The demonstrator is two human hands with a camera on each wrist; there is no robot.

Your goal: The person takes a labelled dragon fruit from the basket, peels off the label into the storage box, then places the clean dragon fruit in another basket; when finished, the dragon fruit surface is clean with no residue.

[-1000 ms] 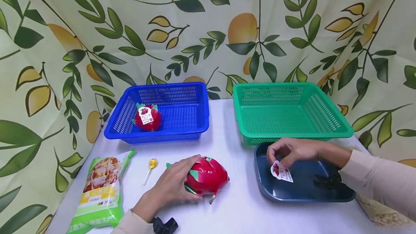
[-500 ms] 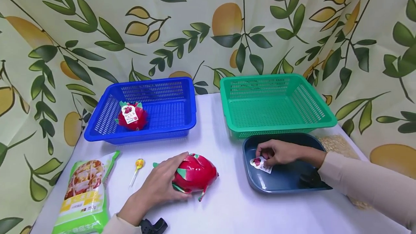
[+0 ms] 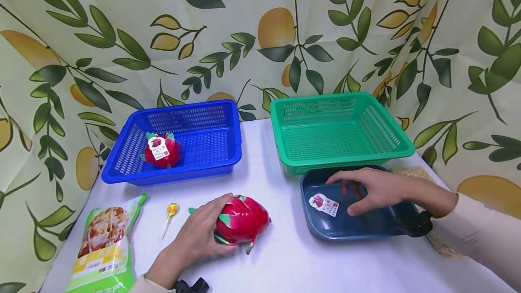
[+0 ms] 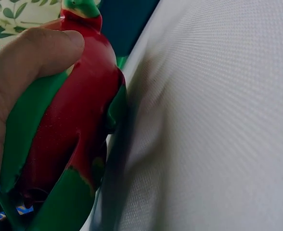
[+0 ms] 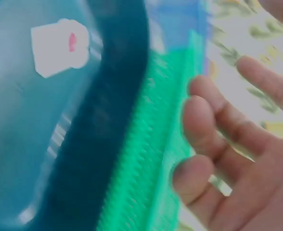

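Observation:
On the white table my left hand grips a red artificial dragon fruit with green leaf tips. The left wrist view shows the thumb pressed along the fruit's glossy red side. A white label sticker with a dragon fruit picture lies flat in the dark blue tray, towards its left end. Over that tray hovers my right hand, fingers loosely bent and apart, holding nothing. In the right wrist view the label is apart from the fingers.
At the back left a blue basket holds another dragon fruit bearing a similar label. A green basket stands behind the tray. A lollipop and a green food bag lie left; a bag of oats lies right.
My right hand has let go of the label, which now lies in the tray, and has drawn back to the right. The left hand stays on the dragon fruit. The head view has shifted.

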